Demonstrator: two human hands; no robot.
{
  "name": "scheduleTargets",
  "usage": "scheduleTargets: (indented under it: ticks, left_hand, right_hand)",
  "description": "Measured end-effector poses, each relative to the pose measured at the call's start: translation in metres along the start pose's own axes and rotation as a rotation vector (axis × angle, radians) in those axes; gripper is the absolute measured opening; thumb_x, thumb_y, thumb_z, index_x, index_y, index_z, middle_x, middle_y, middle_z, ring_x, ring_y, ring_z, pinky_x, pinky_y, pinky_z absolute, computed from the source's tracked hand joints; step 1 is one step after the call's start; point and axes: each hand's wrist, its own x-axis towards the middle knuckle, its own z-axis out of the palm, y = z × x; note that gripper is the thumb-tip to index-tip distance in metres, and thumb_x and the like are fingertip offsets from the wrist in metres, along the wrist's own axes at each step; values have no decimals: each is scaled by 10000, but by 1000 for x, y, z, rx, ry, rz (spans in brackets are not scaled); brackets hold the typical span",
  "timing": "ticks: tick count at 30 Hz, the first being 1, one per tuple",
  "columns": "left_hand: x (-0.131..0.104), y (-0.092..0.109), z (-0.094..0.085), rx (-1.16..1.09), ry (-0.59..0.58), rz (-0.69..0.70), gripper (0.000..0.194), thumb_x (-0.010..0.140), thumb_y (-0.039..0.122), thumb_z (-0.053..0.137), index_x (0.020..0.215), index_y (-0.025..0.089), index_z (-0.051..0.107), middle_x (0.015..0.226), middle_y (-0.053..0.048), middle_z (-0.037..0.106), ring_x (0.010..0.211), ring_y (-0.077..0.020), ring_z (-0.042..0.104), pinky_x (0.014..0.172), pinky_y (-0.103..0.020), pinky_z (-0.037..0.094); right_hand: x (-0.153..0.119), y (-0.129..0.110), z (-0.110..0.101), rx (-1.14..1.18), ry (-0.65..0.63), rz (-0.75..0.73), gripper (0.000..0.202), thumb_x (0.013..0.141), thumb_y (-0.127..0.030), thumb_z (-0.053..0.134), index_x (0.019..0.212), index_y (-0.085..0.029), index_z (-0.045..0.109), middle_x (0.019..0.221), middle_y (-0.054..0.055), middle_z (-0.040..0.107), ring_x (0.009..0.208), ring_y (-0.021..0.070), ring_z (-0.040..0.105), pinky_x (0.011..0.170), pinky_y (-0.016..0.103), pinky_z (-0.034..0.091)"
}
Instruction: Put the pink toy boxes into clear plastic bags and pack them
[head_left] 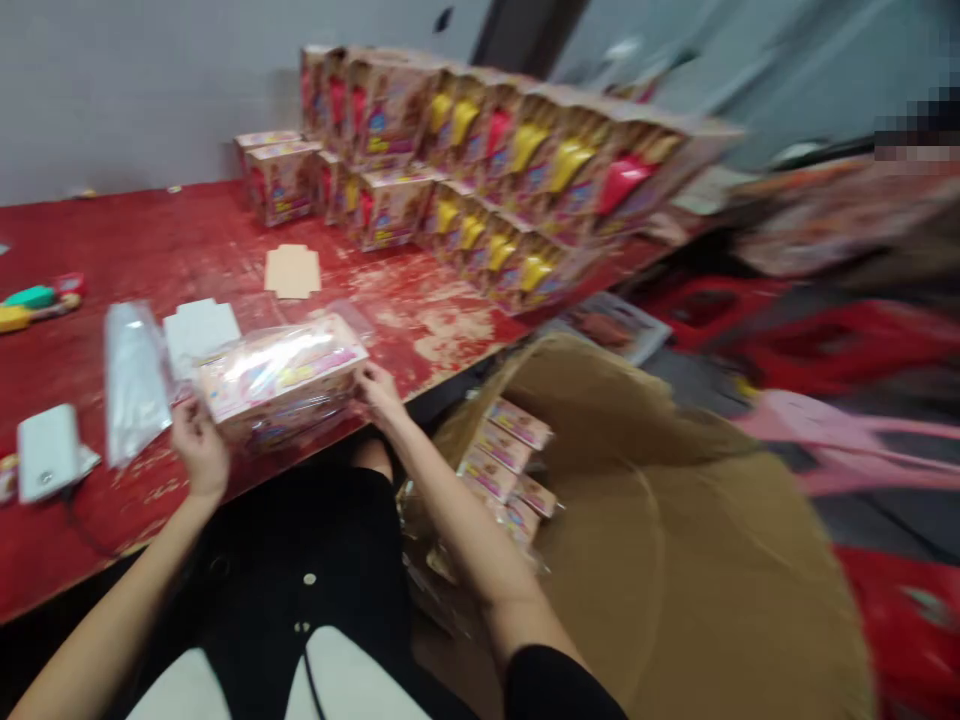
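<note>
The left hand (196,447) clasps the left end of a film-wrapped bundle of pink boxes (281,378), and the right hand (379,392) grips its right end, fingers curled on the wrap. The bundle rests at the near edge of the red tabletop (150,240). It looks light and fairly stiff, but the glossy film is probably slippery, so the end faces seem the surest hold. Left of the bundle lie clear sleeves (135,375) and a white pad (49,452); behind it, stacked toy boxes (487,150). Right of it and below, an open carton (675,520) holds more pink boxes. Motion blur hides the print, and the carton's contents are partly hidden.
</note>
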Motion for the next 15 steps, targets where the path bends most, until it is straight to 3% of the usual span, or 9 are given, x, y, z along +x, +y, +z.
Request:
scheduleTargets:
  ticks: [2, 4, 9, 12, 15]
  left_hand:
    - [-8, -6, -2, 11, -41, -51, 207, 917, 376, 599, 903, 170, 581, 882, -37, 628, 821, -155, 599, 770, -250, 457]
    - [-15, -14, -3, -42, -111, -193, 232, 961, 404, 563, 883, 185, 564, 832, -22, 606, 794, -148, 585, 749, -233, 450]
    - [-29, -37, -8, -22, -111, -331, 306, 981, 412, 549, 772, 189, 529, 627, 35, 493, 597, -117, 469, 613, -212, 384]
    - [-25, -46, -9, -28, -135, -406, 341, 974, 400, 557, 716, 185, 499, 626, 33, 491, 600, -115, 464, 622, -216, 381]
    - [-13, -50, -2, -22, -150, -458, 293, 985, 361, 524, 752, 185, 505, 655, 23, 516, 622, -126, 479, 639, -232, 391]
  right_hand:
    - [0, 9, -8, -32, -25, 48, 273, 612, -319, 697, 611, -217, 444, 506, -60, 482, 482, 76, 424, 468, 193, 320]
    - [5, 22, -13, -74, -68, 100, 277, 558, -312, 682, 591, -226, 421, 495, -50, 499, 459, 83, 419, 444, 206, 319]
    - [19, 46, -17, -221, -112, 96, 204, 499, -317, 674, 608, -215, 534, 498, -11, 547, 524, 132, 509, 463, 233, 390]
    - [30, 48, -16, -254, -154, 73, 233, 487, -322, 706, 620, -215, 547, 471, -18, 523, 492, 145, 511, 452, 255, 420]
    - [43, 47, -12, -208, -229, 20, 312, 515, -350, 762, 728, -219, 574, 544, -22, 584, 541, 174, 591, 533, 300, 527]
